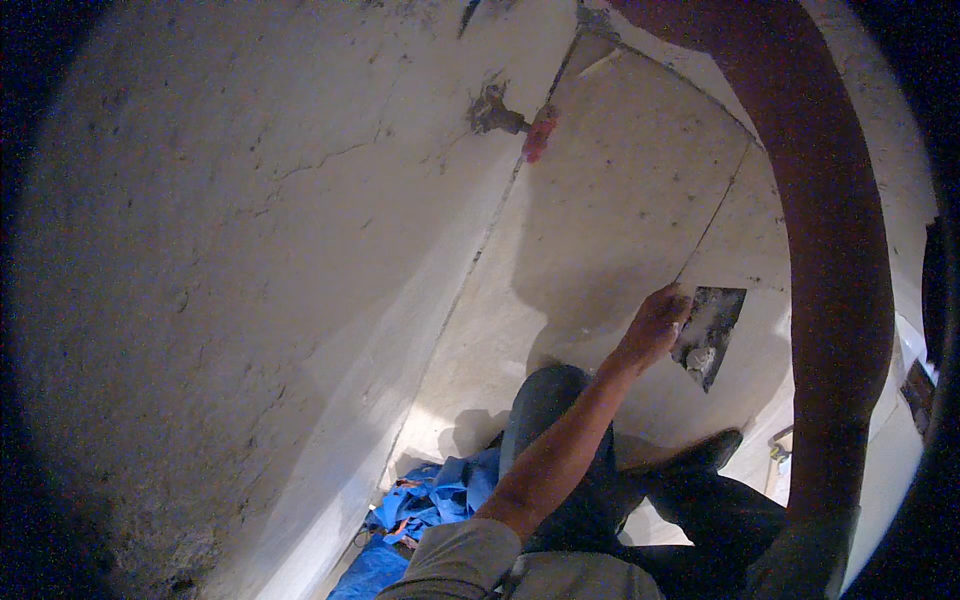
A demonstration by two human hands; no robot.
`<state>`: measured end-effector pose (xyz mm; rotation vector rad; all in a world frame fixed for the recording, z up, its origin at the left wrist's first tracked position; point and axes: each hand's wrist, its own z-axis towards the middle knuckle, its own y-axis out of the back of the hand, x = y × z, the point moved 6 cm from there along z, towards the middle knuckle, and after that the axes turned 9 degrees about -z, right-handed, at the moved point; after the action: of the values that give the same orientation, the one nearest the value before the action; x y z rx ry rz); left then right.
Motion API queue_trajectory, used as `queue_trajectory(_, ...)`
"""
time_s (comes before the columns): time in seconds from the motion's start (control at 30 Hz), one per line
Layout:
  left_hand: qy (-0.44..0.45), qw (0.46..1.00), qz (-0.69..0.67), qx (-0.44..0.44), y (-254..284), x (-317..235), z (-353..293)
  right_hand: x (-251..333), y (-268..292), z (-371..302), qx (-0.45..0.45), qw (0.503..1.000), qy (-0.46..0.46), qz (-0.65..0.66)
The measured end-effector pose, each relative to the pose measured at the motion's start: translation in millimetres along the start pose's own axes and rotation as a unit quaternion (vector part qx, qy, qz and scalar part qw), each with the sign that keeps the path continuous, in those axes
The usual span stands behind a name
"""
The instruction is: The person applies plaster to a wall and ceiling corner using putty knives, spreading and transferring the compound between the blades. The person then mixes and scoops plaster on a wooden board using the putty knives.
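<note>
My left hand (660,322) is closed on the left edge of a flat, dark, roughly rectangular plate (716,318). A pale lump (701,360), which looks like putty or plaster, sits near the plate's lower end. The plate is held out beyond my bent knee (550,395), above a pale, stained surface (640,200). On the right, my other arm (835,230) is raised and curves up past the top edge. That hand is outside the picture, so its fingers and anything in them are hidden.
A rough, cracked pale wall (250,200) fills the left side. A tap with a red handle (540,135) sticks out from it. Blue crumpled cloth or sheeting (440,500) lies beside my leg. My dark shoe (715,452) is at lower right.
</note>
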<state>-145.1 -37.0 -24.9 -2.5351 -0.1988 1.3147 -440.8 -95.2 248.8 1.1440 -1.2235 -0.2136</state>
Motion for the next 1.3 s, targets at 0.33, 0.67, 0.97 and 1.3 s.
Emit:
queue_trajectory(0.33,0.051,0.998,-0.022,0.02,0.0,0.0,-1.5,-50.2,-38.5,-54.6,-0.211,0.965,0.08,-0.134)
queue_trajectory(0.67,-0.032,0.998,0.009,0.051,-4.0,6.1,0.0,-41.3,-103.9,-40.3,-0.271,0.956,-0.077,-0.084)
queue_trajectory(0.97,0.0,0.997,-0.064,0.031,-1.6,21.8,1.7,17.9,-109.3,-24.1,-0.252,0.961,-0.113,0.022)
queue_trajectory(1.3,0.024,0.996,-0.08,-0.014,-2.8,27.0,-2.7,74.4,-96.2,-78.1,-0.337,0.924,-0.07,0.17)
